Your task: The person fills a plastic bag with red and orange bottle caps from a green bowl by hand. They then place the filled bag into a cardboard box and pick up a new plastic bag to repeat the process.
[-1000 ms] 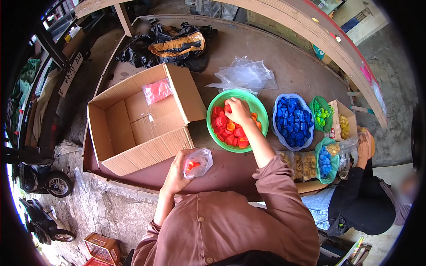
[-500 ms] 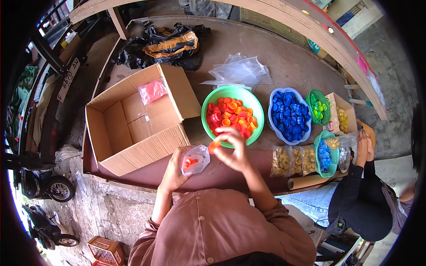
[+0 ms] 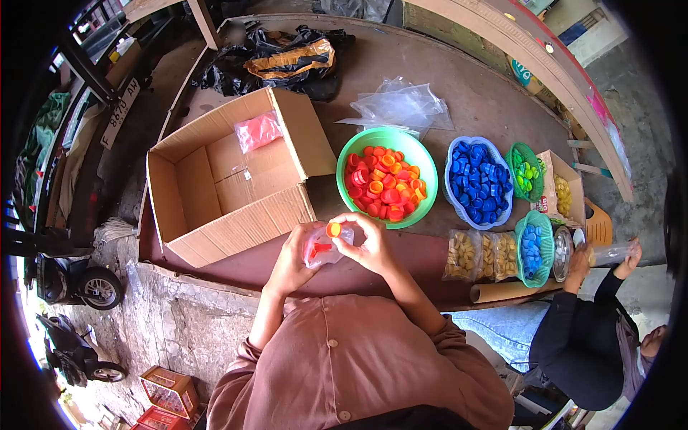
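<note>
My left hand is closed around a clear plastic bag with a few red caps inside. At the bag's mouth, my right hand pinches an orange bottle cap between thumb and fingers. Just beyond my hands stands a green bowl full of red and orange caps. To the left is an open cardboard box, with a sealed bag of red caps lying in it.
Clear plastic bags and a black plastic bag lie at the back. To the right are a basket of blue caps, several smaller containers and filled bags. A co-worker at the right holds a clear bag.
My right hand has brought the orange cap left from beside the bowl to the bag's mouth. The co-worker's hands have moved apart with their bag. The view has shifted slightly.
</note>
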Tool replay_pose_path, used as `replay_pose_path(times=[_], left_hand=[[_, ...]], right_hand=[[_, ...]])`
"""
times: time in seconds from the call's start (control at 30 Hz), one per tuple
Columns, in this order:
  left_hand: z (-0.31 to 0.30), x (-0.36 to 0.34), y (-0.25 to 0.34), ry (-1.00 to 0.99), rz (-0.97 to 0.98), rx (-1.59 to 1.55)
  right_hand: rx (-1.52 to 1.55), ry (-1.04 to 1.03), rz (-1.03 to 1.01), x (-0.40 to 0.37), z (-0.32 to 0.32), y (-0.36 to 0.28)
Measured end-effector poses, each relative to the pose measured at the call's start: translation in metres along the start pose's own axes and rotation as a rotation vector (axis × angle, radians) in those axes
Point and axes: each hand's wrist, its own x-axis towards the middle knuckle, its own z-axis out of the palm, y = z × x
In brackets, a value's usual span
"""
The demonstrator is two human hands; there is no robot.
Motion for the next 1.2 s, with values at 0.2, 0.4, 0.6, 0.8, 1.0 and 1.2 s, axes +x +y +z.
replay_pose_path(times=[0.2, 0.4, 0.6, 0.8, 1.0, 1.2], left_hand=[[0.002, 0.001, -0.010, -0.001, 0.010, 0.016], [0.005, 0.004, -0.040, -0.165, -0.157, -0.040], [-0.005, 0.004, -0.058, -0.170, -0.089, -0.093], [-0.007, -0.005, -0.049, -0.190, -0.135, 0.135], [0.022, -0.024, -0.082, -0.034, -0.113, 0.259], [0.021, -0.015, -0.085, -0.060, -0.208, 0.133]], right_hand=[[-0.077, 0.073, -0.038, -0.001, -0.016, -0.013], [-0.111, -0.064, 0.148, -0.002, -0.020, -0.010], [-0.365, -0.418, 0.185, 0.017, -0.018, 0.005], [-0.402, -0.521, 0.383, 0.041, -0.001, 0.010], [-0.588, -0.437, 0.113, 0.030, 0.004, 0.014], [-0.554, -0.508, 0.153, 0.036, -0.005, 0.009]])
